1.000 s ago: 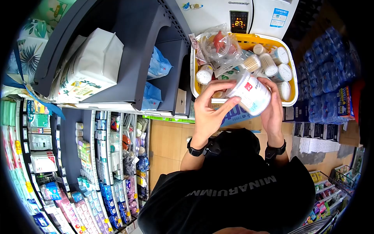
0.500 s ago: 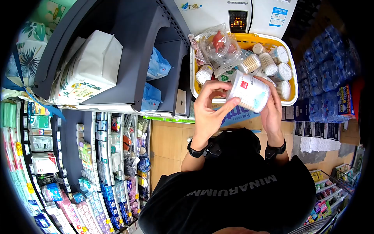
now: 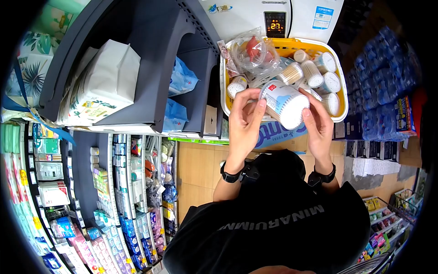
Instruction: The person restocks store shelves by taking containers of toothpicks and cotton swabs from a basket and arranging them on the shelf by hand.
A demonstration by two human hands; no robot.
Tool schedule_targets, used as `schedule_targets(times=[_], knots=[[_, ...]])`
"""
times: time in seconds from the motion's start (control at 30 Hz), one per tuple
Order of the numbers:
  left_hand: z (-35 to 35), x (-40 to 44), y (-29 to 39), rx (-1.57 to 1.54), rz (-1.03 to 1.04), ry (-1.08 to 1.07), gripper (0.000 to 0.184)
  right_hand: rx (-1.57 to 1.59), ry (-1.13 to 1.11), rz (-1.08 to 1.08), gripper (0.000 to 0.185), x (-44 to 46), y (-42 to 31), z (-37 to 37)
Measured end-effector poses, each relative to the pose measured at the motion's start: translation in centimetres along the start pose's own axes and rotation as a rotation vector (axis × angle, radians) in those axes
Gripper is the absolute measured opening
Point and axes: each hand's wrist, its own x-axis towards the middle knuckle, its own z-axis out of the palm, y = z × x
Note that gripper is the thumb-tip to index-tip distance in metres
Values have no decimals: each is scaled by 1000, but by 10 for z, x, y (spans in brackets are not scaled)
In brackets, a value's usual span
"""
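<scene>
Between my two hands is a clear round tub of cotton swabs (image 3: 284, 104) with a blue and white label and a small red mark. It is tilted, with the white swab tips facing toward me. My left hand (image 3: 247, 121) grips its left side, thumb in front. My right hand (image 3: 318, 128) holds the right edge, thumb near the swab-tip end. Just beyond the hands stands a yellow and white basket (image 3: 343, 86). Several more cotton swab tubs (image 3: 313, 74) lie in it, beside clear plastic packaging (image 3: 255, 52) with something red inside.
A dark grey shelf unit (image 3: 153, 82) with white paper packs (image 3: 107, 82) and blue packs (image 3: 182, 77) stands on the left. Behind the basket is a white appliance with a lit display (image 3: 275, 24). Wrapped blue bottles (image 3: 383, 86) are stacked right. Stocked shelves (image 3: 123, 192) line the lower left.
The swab tub has been turned in my hands, so its swab-tip end now faces me more. My right thumb has come into sight on its edge.
</scene>
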Motion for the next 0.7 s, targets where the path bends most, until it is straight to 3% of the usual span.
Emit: schedule_targets(times=[0.13, 0.4, 0.7], knots=[[5, -4, 8, -18, -85, -43, 41, -45, 31, -7, 40, -1, -1, 0], [4, -5, 3, 7, 14, -179, 75, -53, 17, 69, 38, -5, -2, -3], [2, -7, 7, -104, -49, -106, 72, 70, -121, 59, 53, -2, 6, -6]])
